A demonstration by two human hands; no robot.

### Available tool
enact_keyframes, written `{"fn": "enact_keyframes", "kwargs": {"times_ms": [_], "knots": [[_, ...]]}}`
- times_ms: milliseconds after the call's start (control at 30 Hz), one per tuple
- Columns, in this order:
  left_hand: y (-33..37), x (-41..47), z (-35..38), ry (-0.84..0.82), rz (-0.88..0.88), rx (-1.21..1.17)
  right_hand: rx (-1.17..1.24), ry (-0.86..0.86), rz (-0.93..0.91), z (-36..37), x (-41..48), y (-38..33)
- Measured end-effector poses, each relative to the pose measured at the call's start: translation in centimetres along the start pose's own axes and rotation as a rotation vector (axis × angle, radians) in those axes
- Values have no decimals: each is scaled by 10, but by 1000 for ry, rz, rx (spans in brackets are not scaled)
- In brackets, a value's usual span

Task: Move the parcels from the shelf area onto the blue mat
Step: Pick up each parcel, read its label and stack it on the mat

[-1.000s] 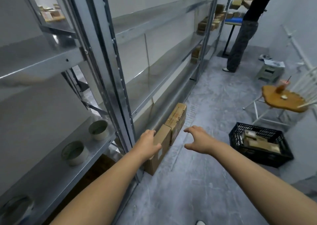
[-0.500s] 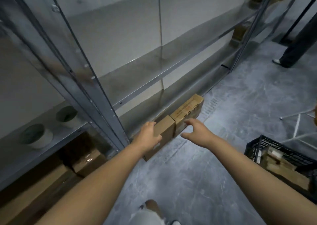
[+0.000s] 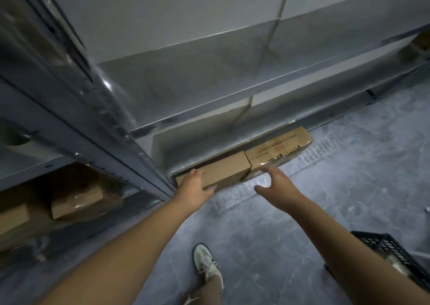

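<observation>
Head view: my left hand (image 3: 194, 186) grips near parcel (image 3: 224, 169); my right hand (image 3: 277, 185) spread, empty, beside it; far parcel (image 3: 279, 148) untouched; blue mat unseen. Both left to carry, I judge.

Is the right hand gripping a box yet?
No, the right hand is spread open just right of the near box, its fingers curled round nothing.

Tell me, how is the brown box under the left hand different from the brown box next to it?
The plain box has a bare top; the printed box has writing on its top. The left hand grips the plain box, while the right hand is open beside the printed box, not holding it. The printed box lies farther from the person. Both are brown cardboard, lying end to end at the foot of the shelf.
</observation>
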State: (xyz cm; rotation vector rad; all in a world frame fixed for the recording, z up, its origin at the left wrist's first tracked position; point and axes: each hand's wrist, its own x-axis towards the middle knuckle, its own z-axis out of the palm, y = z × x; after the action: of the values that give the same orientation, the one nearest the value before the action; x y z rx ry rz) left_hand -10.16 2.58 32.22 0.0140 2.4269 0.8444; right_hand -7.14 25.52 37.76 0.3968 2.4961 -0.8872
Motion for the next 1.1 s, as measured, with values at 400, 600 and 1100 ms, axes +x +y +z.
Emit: {"fn": "enact_keyframes", "kwargs": {"times_ms": [400, 600, 1100], "knots": [[-136, 144, 96, 113, -260, 6, 74, -117, 121, 102, 203, 141], [-195, 165, 142, 132, -533, 0, 154, -108, 216, 139, 290, 178], [-205, 137, 189, 349, -672, -593, 378, -67, 165, 159, 303, 199]]}}
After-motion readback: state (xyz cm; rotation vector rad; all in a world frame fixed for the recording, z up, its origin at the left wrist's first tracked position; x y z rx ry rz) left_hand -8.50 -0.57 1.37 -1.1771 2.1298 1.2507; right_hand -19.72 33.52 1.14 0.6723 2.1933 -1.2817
